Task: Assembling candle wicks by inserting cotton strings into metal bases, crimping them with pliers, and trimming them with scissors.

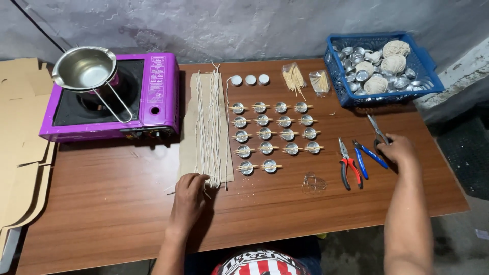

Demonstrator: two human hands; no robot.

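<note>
Your right hand [400, 150], right of centre, closes its grip on the scissors [378, 131]; they look stiff and sharp, so hold the handles. Your left hand [189, 191], lower centre, rests fingers curled on the ends of the white strings [210, 122], soft and light, lying on cloth on the surface [102, 193]. Pliers [350, 167] lie beside the scissors.

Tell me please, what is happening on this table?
A person works at a wooden table. The left hand rests on the near end of white strings laid on a cloth. The right hand is on scissors, beside two pliers. Rows of small metal cups with sticks across them stand between. A pot sits on a purple stove.
</note>
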